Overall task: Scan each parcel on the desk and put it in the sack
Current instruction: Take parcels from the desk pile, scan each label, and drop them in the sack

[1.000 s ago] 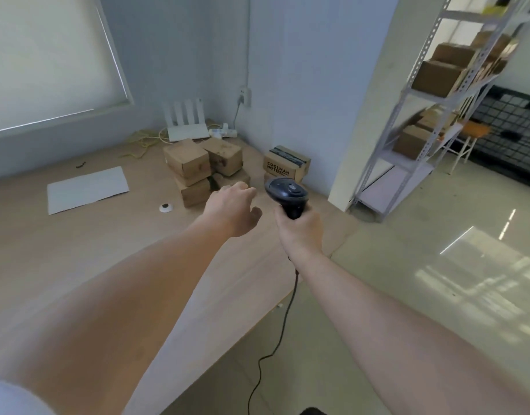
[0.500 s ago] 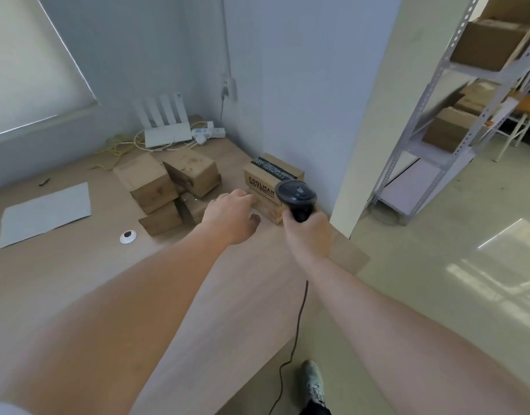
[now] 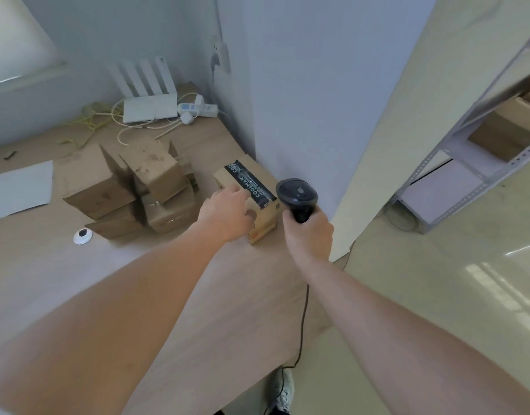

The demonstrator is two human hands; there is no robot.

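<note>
A small cardboard parcel (image 3: 253, 181) with black printed tape stands near the desk's right edge, against the wall. My left hand (image 3: 224, 214) holds its left side, fingers over the top and thumb on the near face. My right hand (image 3: 308, 235) grips a black barcode scanner (image 3: 296, 196) just right of the parcel, head up. A heap of several plain brown parcels (image 3: 156, 175) lies to the left. No sack is in view.
The wooden desk (image 3: 182, 310) also carries a white router (image 3: 150, 107) with cables at the back corner, a paper sheet (image 3: 18, 190) and a white cable grommet (image 3: 82, 236). The scanner cord (image 3: 302, 324) hangs off the desk edge. A metal shelf rack (image 3: 467, 145) stands at right.
I have moved closer to the desk corner. My left hand went forward from above the desk and took hold of the taped parcel; the scanner came up beside it.
</note>
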